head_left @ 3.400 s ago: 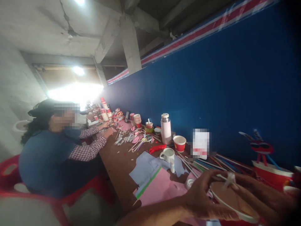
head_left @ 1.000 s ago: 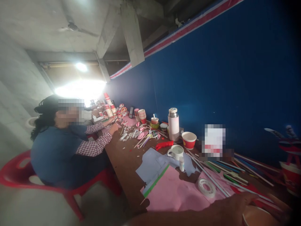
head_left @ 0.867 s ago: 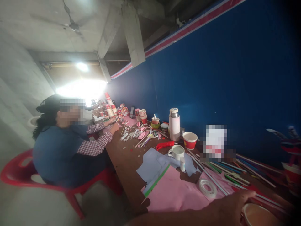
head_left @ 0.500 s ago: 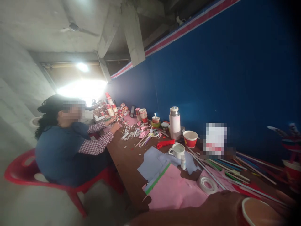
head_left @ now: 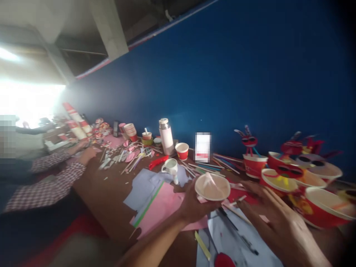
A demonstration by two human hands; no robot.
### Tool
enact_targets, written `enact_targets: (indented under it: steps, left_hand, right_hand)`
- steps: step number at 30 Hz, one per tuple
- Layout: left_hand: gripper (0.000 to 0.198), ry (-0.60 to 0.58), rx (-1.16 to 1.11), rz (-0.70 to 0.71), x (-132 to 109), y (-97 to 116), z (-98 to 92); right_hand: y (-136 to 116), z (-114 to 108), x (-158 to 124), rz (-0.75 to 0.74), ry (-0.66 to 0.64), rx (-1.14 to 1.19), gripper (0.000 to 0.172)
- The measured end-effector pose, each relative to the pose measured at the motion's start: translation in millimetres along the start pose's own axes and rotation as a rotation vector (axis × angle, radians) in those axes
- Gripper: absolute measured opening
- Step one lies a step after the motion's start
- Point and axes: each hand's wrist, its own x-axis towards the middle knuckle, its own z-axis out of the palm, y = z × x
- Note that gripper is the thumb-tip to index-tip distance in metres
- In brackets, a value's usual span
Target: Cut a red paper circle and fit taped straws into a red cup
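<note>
My left hand (head_left: 191, 204) is wrapped round the side of a paper cup (head_left: 213, 190), whose wide mouth faces up toward me. Something pale and pointed shows inside the cup. To the right, my right hand (head_left: 280, 217) is spread, thumb and fingers apart, a short way from the cup. No held object shows in it. Below both hands lie white sheets (head_left: 236, 237) with a black pen (head_left: 247, 241) on top. Red paper (head_left: 244, 196) lies between the cup and my right fingers.
Red paper cups with puppet-like figures (head_left: 254, 163) crowd the right side. Behind are a flask (head_left: 166, 137), a white mug (head_left: 170, 166), a red stapler-like tool (head_left: 158, 162) and loose straws (head_left: 205, 167). Pink paper (head_left: 158, 204) lies left. A co-worker's checked sleeve (head_left: 55, 185) reaches in.
My view has swung right, bringing the figure cups into sight. The cup has come up from the lower right edge into fuller view, and both my hands now show.
</note>
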Motion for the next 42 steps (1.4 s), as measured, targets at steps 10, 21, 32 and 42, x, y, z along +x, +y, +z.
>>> enact_targets:
  steps: [10, 21, 32, 42]
  left_hand:
    - [0.044, 0.088, 0.15, 0.218, 4, 3, -10.7]
    - [0.056, 0.0, 0.108, 0.006, 2, 11, -6.3]
    - [0.062, -0.262, 0.291, 0.242, -4, 9, 3.1]
    - [0.061, -0.36, 0.421, 0.323, -7, 3, 8.4]
  right_hand:
    - [-8, -3, 2, 0.06, -0.216, 0.197, 0.02]
    - [-7, -1, 3, 0.004, -0.078, 0.283, 0.016]
    - [-8, -4, 9, 0.05, -0.277, 0.135, 0.021]
    - [-14, -4, 11, 0.141, -0.556, -0.133, 0.023]
